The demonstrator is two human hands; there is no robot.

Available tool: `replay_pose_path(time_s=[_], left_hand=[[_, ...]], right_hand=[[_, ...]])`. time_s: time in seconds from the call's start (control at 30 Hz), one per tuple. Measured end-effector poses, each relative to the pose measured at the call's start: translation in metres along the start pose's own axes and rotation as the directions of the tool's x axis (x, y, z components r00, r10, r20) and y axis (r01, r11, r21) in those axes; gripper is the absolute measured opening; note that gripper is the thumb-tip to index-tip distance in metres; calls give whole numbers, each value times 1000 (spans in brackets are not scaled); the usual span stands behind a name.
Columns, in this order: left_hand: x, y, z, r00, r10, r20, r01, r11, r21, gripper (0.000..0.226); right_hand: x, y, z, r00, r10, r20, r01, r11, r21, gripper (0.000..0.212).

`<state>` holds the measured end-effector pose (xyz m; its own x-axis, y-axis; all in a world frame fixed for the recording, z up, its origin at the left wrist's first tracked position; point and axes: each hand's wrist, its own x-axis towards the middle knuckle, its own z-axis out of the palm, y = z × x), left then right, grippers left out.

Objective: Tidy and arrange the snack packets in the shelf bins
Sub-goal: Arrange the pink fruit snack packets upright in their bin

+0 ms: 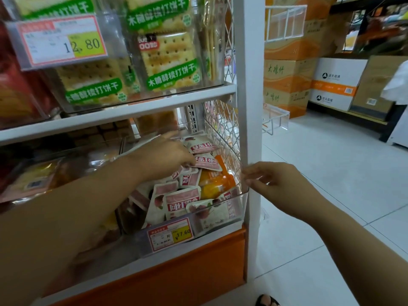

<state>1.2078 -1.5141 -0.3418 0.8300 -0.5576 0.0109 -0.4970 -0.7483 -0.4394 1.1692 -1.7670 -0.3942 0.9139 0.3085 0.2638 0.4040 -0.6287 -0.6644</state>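
A clear plastic bin [239, 196] on the lower shelf holds several pink-and-white snack packets [183, 200] lying jumbled, plus an orange packet [215, 181]. My left hand [165, 154] reaches into the bin from the left. Its fingertips touch a pink packet [207, 164] near the back, and one finger points further in. My right hand [276, 184] is outside the shelf, with nearly straight fingers touching the bin's right rim beside the white upright post [250, 107]. A yellow-and-red price label [170, 234] hangs on the bin's front.
The shelf above carries a clear bin of green-labelled cracker packs [170, 62] with a 12.80 price tag [59, 41]. A neighbouring bin [33, 180] sits to the left. Stacked cardboard boxes [287, 78] and a white wire basket [274, 120] stand on the tiled floor to the right.
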Motion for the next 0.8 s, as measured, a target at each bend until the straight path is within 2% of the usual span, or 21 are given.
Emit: replay_pose_path(time_s=[0.07,0.17,0.27,0.37,0.57,0.8], left_hand=[[4,12,-9,999,-21,-23,20,998,-65,39],[22,40,-12,992,72,-103,-80,995,-67,34],[45,61,-2,990,140,10,-139,988,-71,26],[58,63,7,979,134,152,-128,991,-51,30],[66,55,7,965,188,182,-204,977,70,43],[65,56,14,963,128,236,-155,983,99,48]], right_hand=[[3,0,-2,999,-5,-46,6,1000,20,15],[6,0,-3,995,-16,-99,20,999,47,13],[5,2,-1,994,-15,-110,24,997,78,15],[3,4,0,996,-17,-93,26,995,95,18],[6,7,1,999,-17,-50,21,995,95,15],[6,9,3,999,-10,-44,14,995,98,13]])
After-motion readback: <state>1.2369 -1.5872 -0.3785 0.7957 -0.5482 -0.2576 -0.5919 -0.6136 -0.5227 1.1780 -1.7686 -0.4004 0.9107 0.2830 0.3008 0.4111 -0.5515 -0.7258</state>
